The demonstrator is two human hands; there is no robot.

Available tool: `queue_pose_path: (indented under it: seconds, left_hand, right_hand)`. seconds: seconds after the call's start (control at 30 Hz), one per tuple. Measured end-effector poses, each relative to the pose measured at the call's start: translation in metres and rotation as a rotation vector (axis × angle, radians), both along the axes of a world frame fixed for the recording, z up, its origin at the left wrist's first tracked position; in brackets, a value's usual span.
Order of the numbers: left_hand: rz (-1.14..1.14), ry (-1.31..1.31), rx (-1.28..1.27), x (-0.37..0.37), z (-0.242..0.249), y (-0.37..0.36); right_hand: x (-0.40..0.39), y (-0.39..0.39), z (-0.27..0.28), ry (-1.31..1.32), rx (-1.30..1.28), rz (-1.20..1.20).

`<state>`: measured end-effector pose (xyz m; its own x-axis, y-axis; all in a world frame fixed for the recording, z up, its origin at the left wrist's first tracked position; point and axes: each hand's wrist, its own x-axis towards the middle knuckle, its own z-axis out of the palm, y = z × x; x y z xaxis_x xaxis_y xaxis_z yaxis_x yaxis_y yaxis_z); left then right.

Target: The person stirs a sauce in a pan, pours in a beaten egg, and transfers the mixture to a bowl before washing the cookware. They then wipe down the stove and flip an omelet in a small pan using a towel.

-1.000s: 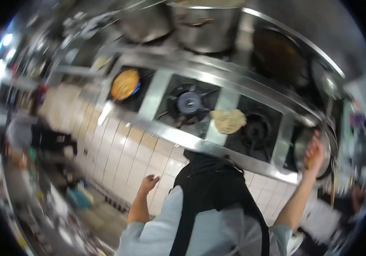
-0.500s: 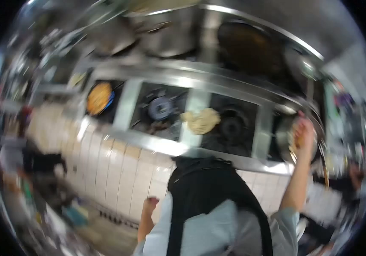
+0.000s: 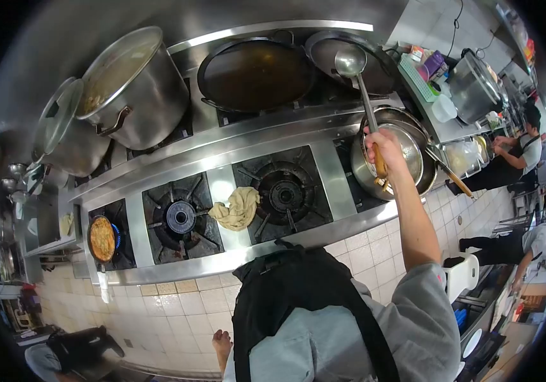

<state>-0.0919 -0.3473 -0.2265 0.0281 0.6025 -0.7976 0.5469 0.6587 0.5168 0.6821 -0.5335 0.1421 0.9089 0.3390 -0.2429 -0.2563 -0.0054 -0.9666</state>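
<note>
My right hand (image 3: 386,148) is closed round the wooden handle of a ladle (image 3: 368,105), above a metal pan (image 3: 406,143) at the right end of the stove. The ladle's round metal bowl points away from me, over the near side of a dark wok (image 3: 384,67). Low beside my body hangs my left hand (image 3: 222,346), empty, its fingers loosely apart. A crumpled beige cloth (image 3: 238,209) lies between two unlit burners. Far left, a small pan (image 3: 101,239) of golden-brown food sits over a blue flame.
Tall stockpots (image 3: 136,95) stand at the back left, beside a large dark pan (image 3: 254,73). A wooden-handled utensil (image 3: 457,177) juts over the stove's right edge. Co-workers (image 3: 521,149) stand on the right; another person (image 3: 69,353) is at lower left.
The view has turned and sharpened from a blur, so the stove sits tilted in it. My right hand appears farther left and higher in view, still near the right-hand pan.
</note>
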Motion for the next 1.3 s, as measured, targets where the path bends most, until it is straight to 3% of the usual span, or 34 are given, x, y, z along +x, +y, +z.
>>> queue_pose_path:
  seconds: [0.3,0.4,0.57,0.7,0.8,0.87,0.97,1.03,1.07,1.1,1.17,1.2,1.23,1.3]
  left_hand:
    - [0.049,0.088,0.024,-0.003,0.007,-0.019]
    - [0.022,0.045,0.052,-0.02,-0.028,-0.03]
    - [-0.05,0.091,0.132,-0.033,-0.051,-0.034]
    - [-0.053,0.061,0.071,-0.018,-0.017,-0.025]
    - [0.028,-0.06,-0.018,-0.009,-0.004,-0.016]
    - [0.088,-0.026,0.032,0.054,0.086,-0.005]
    - [0.016,0.045,0.125,0.028,0.036,-0.008]
    - [-0.271,0.159,0.161,0.001,-0.007,0.005]
    - [-0.191,0.138,0.19,-0.017,-0.044,0.001]
    - [-0.145,0.108,0.15,0.0,-0.014,-0.004]
    - [-0.289,0.153,0.329,0.011,0.016,-0.003]
    - [-0.187,0.105,0.324,0.009,0.01,-0.005]
    - [-0.174,0.151,0.298,0.02,0.036,-0.001]
    - [-0.137,0.197,0.264,0.025,0.06,-0.003]
  right_hand:
    - [0.006,0.007,-0.004,0.015,-0.056,0.026]
    - [0.007,0.006,-0.002,0.053,-0.028,0.009]
    - [0.013,-0.001,0.01,0.253,0.252,0.008]
    - [0.009,-0.011,0.024,0.378,0.457,0.035]
    - [-0.011,-0.015,0.04,0.351,0.442,0.03]
    - [-0.023,-0.025,0.048,0.357,0.478,0.066]
    - [-0.05,-0.037,0.06,0.382,0.535,0.076]
    - [-0.069,-0.047,0.068,0.412,0.562,0.126]
    - [-0.078,-0.047,0.07,0.445,0.586,0.184]
    - [-0.089,-0.045,0.073,0.52,0.644,0.193]
    - [-0.092,-0.056,0.063,0.63,0.734,0.296]
    - [-0.106,-0.045,0.073,0.695,0.708,0.237]
    - [-0.104,-0.046,0.063,0.756,0.768,0.457]
    - [-0.122,-0.022,0.062,0.788,0.723,0.543]
